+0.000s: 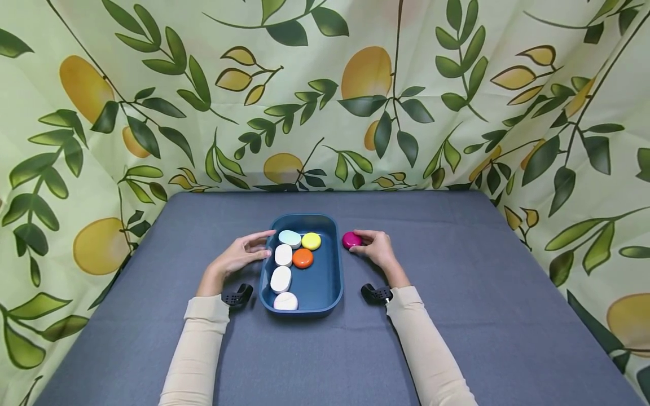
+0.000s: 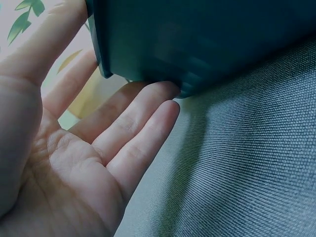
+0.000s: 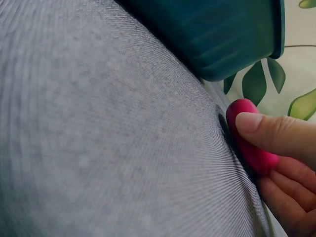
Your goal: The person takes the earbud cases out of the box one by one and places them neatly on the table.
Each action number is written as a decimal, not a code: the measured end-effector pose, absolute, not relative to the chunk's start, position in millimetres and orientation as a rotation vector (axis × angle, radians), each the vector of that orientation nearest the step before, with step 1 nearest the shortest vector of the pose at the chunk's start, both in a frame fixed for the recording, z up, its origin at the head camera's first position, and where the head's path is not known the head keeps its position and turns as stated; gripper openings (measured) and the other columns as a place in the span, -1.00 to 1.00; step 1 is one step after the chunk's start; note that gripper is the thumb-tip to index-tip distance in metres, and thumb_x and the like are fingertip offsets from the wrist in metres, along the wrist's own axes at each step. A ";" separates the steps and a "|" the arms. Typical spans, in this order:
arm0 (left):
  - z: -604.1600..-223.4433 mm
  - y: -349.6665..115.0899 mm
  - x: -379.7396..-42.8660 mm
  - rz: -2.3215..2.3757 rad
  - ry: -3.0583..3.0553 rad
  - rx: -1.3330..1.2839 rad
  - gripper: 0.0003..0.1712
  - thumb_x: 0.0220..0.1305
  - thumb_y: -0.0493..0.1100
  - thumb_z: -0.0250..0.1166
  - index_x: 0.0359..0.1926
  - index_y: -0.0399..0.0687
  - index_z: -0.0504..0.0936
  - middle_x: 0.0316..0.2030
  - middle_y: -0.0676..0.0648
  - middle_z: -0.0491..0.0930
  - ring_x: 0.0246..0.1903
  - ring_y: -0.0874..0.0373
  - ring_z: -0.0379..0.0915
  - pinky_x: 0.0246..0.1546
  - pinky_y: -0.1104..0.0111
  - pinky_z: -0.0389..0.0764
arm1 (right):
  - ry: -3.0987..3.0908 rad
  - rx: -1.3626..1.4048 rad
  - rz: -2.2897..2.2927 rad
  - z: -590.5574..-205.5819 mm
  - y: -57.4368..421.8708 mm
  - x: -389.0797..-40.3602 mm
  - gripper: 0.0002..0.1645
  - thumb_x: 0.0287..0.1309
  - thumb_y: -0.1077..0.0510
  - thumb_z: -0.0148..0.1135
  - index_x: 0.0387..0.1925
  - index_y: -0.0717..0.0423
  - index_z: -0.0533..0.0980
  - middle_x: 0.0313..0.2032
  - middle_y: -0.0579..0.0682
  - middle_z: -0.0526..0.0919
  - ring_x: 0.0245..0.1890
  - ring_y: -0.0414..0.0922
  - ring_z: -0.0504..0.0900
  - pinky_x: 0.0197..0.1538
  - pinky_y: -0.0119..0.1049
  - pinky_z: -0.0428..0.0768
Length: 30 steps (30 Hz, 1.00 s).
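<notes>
My right hand [image 1: 377, 248] pinches a glossy magenta rounded disc [image 1: 349, 241] between thumb and fingers, close over the cloth just right of a dark blue bin [image 1: 325, 307]. In the right wrist view the thumb lies across the disc [image 3: 259, 155]. Beside the bin's left wall is my left hand [image 1: 241, 254], its fingers extended and the tips right at the rim and outer side. Inside the bin are a yellow disc [image 1: 311, 241], an orange disc [image 1: 303, 258], a pale blue oval piece [image 1: 290, 238] and several white rounded pieces [image 1: 281, 279] along the left.
A grey-blue cloth [image 1: 487, 338] covers the table. Behind it and along both sides hangs a leaf-and-fruit patterned curtain [image 1: 315, 56]. Black straps with small units [image 1: 237, 295] sit at both wrists.
</notes>
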<state>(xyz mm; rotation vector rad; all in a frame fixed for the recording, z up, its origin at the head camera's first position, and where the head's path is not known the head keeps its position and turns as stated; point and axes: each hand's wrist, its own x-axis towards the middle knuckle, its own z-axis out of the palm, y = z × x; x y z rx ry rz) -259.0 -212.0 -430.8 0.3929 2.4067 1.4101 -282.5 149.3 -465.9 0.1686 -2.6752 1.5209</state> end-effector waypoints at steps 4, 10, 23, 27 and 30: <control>-431.2 -211.9 -259.4 1.411 2.399 0.397 -0.29 0.33 -0.06 0.23 0.44 0.02 0.22 0.47 -0.27 0.11 0.37 -0.29 0.22 0.36 -0.16 0.26 | -2.686 0.177 1.472 -466.0 148.6 -282.2 -0.42 -0.09 0.29 0.48 0.06 0.31 0.57 0.02 0.32 0.64 0.05 0.14 0.66 0.10 -0.06 0.63; -432.9 -211.0 -260.5 1.429 2.384 0.413 -0.29 0.33 -0.06 0.23 0.44 0.01 0.22 0.47 -0.26 0.10 0.37 -0.29 0.22 0.36 -0.13 0.28 | -2.709 0.177 1.423 -463.2 147.6 -281.9 -0.39 -0.08 0.28 0.48 0.09 0.31 0.55 0.04 0.31 0.63 0.06 0.13 0.66 0.12 -0.06 0.61; -432.0 -212.2 -259.7 1.435 2.381 0.406 -0.29 0.33 -0.07 0.23 0.44 0.01 0.22 0.47 -0.27 0.11 0.38 -0.30 0.20 0.36 -0.15 0.27 | -2.601 0.115 1.631 -436.5 154.9 -271.0 -0.40 -0.02 0.30 0.43 0.11 0.37 0.51 0.08 0.33 0.61 0.11 0.18 0.62 0.15 -0.07 0.59; -431.9 -212.7 -259.7 1.432 2.381 0.400 -0.29 0.33 -0.06 0.23 0.44 0.02 0.22 0.47 -0.26 0.11 0.39 -0.29 0.19 0.36 -0.15 0.27 | -2.544 0.204 1.696 -420.0 153.1 -265.3 -0.39 -0.02 0.29 0.43 0.12 0.37 0.50 0.08 0.34 0.61 0.10 0.22 0.62 0.15 -0.10 0.60; -431.5 -212.5 -259.6 1.442 2.377 0.400 -0.30 0.33 -0.07 0.23 0.44 0.02 0.22 0.46 -0.27 0.14 0.39 -0.28 0.18 0.36 -0.14 0.28 | -2.512 0.302 1.739 -407.5 149.4 -259.7 -0.39 -0.03 0.28 0.44 0.12 0.36 0.51 0.07 0.34 0.62 0.09 0.25 0.61 0.13 -0.14 0.62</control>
